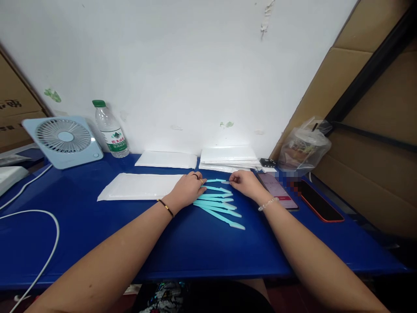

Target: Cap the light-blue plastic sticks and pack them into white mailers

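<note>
Your left hand (190,189) lies over the handle ends of the turquoise razors (215,200), fingers bent; I cannot tell whether it grips them or just presses on them. Your right hand (246,182) has its thumb and fingertips closed on the pale tip of the farthest razor. The razors spread like a fan on the blue table (208,256), between your hands, with the nearest one slanting down toward you. A wide strip of blue tabletop lies between that one and the front edge, and more of it runs between your forearms.

On the far side you have less room: a stack of white packs (230,154) lies just beyond the razors, with another white pack (166,159) to its left, both near the wall (195,78). A long white envelope (140,187) reaches right up to your left wrist, which hides its near right corner. By your right wrist lies a phone (283,195), partly covered; farther right, a second phone (321,202) lies near a bagged cup (302,148).
</note>
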### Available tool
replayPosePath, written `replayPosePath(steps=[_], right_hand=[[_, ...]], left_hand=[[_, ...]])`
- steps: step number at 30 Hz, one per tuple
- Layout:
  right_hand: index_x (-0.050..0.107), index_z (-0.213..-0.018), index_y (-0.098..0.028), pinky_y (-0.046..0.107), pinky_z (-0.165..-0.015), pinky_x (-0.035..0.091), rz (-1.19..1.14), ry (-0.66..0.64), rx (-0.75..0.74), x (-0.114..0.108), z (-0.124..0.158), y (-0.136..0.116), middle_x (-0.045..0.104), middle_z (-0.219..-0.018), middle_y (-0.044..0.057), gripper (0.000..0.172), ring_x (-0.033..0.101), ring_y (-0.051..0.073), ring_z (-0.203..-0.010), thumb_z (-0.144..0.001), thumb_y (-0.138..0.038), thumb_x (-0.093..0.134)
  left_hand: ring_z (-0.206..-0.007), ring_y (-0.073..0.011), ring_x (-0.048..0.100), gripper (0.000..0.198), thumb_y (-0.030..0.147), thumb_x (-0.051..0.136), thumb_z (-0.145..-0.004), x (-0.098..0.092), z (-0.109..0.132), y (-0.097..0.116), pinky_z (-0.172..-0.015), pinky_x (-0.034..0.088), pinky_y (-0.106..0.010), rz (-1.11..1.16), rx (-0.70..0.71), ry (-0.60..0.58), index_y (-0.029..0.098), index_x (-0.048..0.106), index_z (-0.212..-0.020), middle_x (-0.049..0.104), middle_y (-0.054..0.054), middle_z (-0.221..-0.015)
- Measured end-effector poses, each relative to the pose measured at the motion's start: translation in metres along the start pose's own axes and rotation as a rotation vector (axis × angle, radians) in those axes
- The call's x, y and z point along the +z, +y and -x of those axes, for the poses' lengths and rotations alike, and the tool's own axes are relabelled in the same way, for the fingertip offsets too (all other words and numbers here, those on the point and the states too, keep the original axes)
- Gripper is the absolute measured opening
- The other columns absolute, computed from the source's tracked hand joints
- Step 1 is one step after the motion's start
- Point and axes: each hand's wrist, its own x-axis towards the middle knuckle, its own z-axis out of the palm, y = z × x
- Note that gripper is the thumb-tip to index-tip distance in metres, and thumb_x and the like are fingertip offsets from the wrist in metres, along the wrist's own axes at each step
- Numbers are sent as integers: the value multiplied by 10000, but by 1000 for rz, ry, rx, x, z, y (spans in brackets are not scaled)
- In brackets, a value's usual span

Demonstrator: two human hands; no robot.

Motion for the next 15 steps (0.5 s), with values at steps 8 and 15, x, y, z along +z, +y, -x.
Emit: replayPosePath(steps=[8, 15], right_hand=[[678, -815, -206, 250, -582, 369, 25, -67, -104, -1, 4, -15, 601, -678, 19, 104, 535, 147, -622, -774, -246, 591], [621, -727, -176, 237, -604, 382, 28, -32, -83, -7, 6, -2, 612, -723, 20, 62, 533, 131, -632, -752, -148, 573]], left_hand=[[-986, -233, 526, 367, 360, 421, -910, 1, 0, -1, -825, 424, -314, -10, 20, 13, 184, 617, -1165, 584, -99, -1059], [-986, -222, 531, 359, 353, 430, -908, 0, 2, 0, -807, 438, -301, 14, 10, 12, 181, 620, -1159, 589, -94, -1033]])
